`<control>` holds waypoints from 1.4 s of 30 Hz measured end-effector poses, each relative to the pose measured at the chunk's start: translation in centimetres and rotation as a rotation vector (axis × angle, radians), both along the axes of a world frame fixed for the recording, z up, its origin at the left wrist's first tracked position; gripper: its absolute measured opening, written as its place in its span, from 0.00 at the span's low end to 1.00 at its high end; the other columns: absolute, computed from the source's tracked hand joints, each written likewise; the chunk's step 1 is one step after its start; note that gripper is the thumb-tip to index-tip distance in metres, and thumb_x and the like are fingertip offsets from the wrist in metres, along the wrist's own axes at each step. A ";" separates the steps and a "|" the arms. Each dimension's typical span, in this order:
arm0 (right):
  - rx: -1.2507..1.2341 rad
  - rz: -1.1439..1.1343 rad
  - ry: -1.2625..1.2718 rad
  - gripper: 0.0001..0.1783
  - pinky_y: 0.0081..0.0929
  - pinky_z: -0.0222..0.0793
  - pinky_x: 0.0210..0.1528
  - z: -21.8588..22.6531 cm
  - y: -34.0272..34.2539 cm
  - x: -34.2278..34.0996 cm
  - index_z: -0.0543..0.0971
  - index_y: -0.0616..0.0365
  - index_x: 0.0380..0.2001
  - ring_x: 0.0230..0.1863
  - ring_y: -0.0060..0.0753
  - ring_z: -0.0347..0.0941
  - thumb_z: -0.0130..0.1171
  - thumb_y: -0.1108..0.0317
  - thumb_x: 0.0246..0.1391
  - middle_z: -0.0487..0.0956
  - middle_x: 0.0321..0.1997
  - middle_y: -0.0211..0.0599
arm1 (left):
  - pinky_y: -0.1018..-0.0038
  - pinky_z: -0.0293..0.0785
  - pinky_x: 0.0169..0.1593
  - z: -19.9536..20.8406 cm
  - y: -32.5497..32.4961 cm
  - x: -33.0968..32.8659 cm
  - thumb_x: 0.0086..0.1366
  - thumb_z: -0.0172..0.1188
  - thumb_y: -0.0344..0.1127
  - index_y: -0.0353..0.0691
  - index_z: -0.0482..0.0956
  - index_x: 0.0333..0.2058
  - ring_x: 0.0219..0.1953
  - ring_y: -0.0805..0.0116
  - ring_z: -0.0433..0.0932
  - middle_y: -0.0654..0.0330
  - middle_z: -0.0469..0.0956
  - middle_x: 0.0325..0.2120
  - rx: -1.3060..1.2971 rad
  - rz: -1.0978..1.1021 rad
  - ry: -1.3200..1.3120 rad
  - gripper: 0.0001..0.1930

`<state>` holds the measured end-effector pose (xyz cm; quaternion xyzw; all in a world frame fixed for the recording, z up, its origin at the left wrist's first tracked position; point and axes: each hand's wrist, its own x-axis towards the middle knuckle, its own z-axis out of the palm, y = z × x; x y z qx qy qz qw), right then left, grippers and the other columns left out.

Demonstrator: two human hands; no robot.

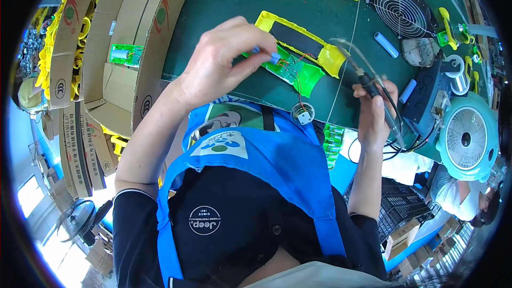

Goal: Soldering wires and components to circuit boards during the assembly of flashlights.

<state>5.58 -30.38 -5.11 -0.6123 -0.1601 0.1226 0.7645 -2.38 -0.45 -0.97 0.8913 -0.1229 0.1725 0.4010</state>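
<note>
The green circuit board [290, 72] is lying on the green table [213, 0] in front of the worker, in a bright green shell [310, 80], just beside a yellow casing [332, 61]. Thin wires are running from it toward a round metal part [303, 113] at the table edge. The left hand [229, 53] is pinching a small blue piece [275, 57] between thumb and forefinger at the board's left end. The right hand [376, 109] is gripping a soldering iron [368, 82], its tip apart from the board. To me, the worker seems to be positioning a part for soldering; the next move is probably calling for a steady pinch while guiding the tip to the joint. Farther right, a solder spool [457, 74] is standing near a teal fan [466, 137].
</note>
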 end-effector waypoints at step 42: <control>-0.295 0.381 -0.063 0.14 0.51 0.50 0.70 1.9 0.9 3.6 0.74 0.61 0.32 0.28 0.23 0.78 0.63 0.62 0.50 0.80 0.20 0.33 | 0.65 0.70 0.42 -0.9 -1.9 2.1 0.50 0.62 0.25 0.40 0.71 0.27 0.33 0.59 0.73 0.58 0.70 0.25 0.368 -0.194 0.097 0.08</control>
